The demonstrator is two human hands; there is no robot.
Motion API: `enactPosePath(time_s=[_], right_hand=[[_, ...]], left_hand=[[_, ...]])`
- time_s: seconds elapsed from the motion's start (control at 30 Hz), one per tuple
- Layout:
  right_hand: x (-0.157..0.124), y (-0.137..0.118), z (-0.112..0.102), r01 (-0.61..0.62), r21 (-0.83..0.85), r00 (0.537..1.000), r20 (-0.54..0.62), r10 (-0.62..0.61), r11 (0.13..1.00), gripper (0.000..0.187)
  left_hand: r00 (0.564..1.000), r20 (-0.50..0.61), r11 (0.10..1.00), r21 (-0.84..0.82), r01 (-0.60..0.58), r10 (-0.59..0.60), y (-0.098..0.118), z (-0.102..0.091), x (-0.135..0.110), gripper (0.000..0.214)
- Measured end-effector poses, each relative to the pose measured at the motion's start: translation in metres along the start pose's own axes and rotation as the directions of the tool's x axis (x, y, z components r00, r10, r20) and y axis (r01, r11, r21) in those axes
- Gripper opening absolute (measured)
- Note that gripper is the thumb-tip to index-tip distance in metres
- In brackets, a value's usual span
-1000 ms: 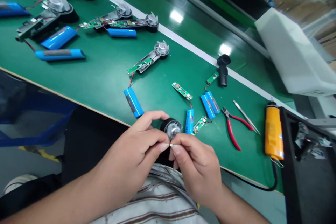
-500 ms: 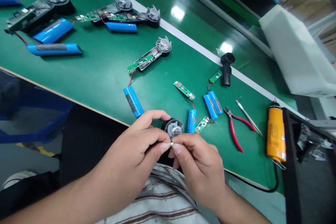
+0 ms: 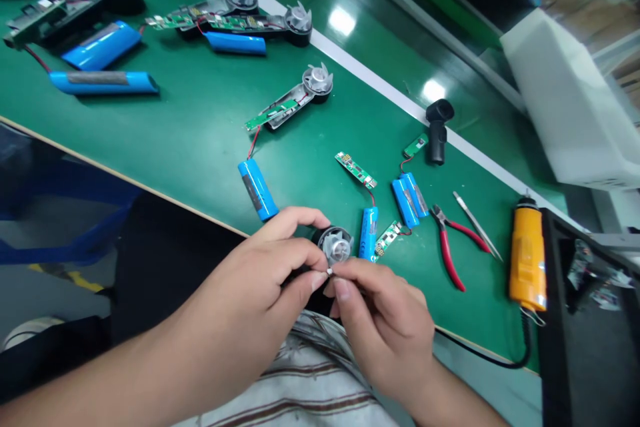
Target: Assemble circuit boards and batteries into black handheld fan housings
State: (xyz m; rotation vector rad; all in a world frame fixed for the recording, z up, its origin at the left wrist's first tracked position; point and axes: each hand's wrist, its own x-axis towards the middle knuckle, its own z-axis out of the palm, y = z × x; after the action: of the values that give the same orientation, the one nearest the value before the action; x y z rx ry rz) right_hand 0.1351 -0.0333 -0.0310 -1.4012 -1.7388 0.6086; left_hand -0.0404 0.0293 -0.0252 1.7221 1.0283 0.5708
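Note:
My left hand (image 3: pixel 270 273) is closed in front of my lap, its upper finger curled against a fan unit (image 3: pixel 336 245) with grey blades and a black round rim. Its thumb and another finger pinch at a tiny white piece (image 3: pixel 329 271), maybe a connector, just below the fan. From the other side my right hand (image 3: pixel 385 320) brings thumb and index fingertip to the same piece, with more fingers tucked under the fan. The rest of the fan unit is hidden behind my hands. Close beyond them lie a blue battery (image 3: pixel 369 232) and a green circuit board (image 3: pixel 388 238).
On the green table (image 3: pixel 200 133) lie red-handled cutters (image 3: pixel 450 247), tweezers (image 3: pixel 477 227), an orange electric screwdriver (image 3: pixel 528 253) and a black housing (image 3: pixel 438 133). An opened fan assembly (image 3: pixel 295 103) is wired to a blue battery (image 3: pixel 257 188). Several similar assemblies fill the far left.
The view has shifted slightly. My right thumb has parted a little from its index finger, and less of the white piece shows. Both hands stay at the fan unit.

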Motion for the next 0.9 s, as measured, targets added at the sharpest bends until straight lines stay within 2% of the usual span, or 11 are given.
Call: enactPosePath(time_s=[0.1,0.33,0.53,0.77,0.9], right_hand=[[0.001,0.0,0.001,0.04,0.0,0.999,-0.002,-0.04,0.999,0.023],[0.002,0.002,0.001,0.045,0.044,0.999,0.016,-0.046,0.998,0.025],[0.004,0.0,0.0,-0.065,0.086,0.998,0.022,0.063,0.994,0.014],[0.004,-0.003,0.003,-0.038,-0.05,0.999,0.02,0.039,0.998,0.008],[0.0,-0.004,0.006,-0.078,-0.019,0.997,-0.015,0.078,0.997,0.009]], left_hand=[[0.999,-0.035,1.0,0.0,-0.023,0.023,0.0,0.001,0.001,0.029],[1.0,0.0,0.999,0.039,-0.019,0.019,0.003,-0.003,0.005,0.033],[0.997,0.017,0.994,0.081,-0.072,0.071,0.002,-0.001,0.004,0.03],[0.999,-0.017,0.989,0.141,0.035,-0.033,0.006,0.007,-0.005,0.028],[0.999,-0.043,0.979,0.206,0.002,0.007,0.004,0.011,-0.007,0.031]])
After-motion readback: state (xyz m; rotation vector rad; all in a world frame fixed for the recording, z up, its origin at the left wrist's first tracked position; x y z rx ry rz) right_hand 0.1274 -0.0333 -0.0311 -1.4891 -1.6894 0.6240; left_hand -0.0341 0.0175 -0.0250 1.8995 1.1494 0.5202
